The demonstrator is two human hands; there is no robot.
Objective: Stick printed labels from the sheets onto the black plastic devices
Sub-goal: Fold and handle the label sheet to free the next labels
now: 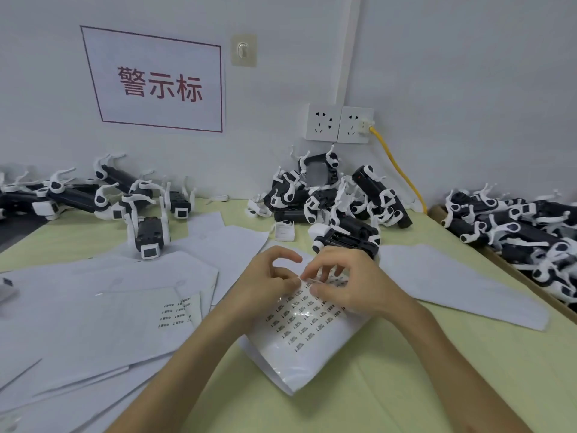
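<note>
**Label half off its backing: a fold, a tear or a stray neighbour is being risked**

At the near centre of the counter (406, 354), a label sheet (299, 332) is being handled by both hands. The left hand (271, 276) is being held curled, with thumb and forefinger pinching the sheet at its far rows. The right hand (346, 276) is likewise curled, and a small glossy label (307, 281) is being pinched in it, partly raised from the backing between the two thumbs. The nearest black device (343, 239) is lying just beyond the right hand, at the foot of a heap of devices (327, 195) against the far wall.

The label looks thin and limp, so it is probably being exposed to folding onto itself or clinging to a fingertip if it is drawn off too sharply. A tear could be caused the same way. The sheet's near end is curling off the counter, so a slip could lift an adjoining label. A skewed placement on the device is also being risked if the label is carried by one corner.

On the wall sign (156, 82), 警示标 is being shown in red inside a dark red border. Rows of black print are being shown on the label sheet and on a second sheet (175, 310) to the left, too small to be read. No brand can be made out on the devices.
</note>
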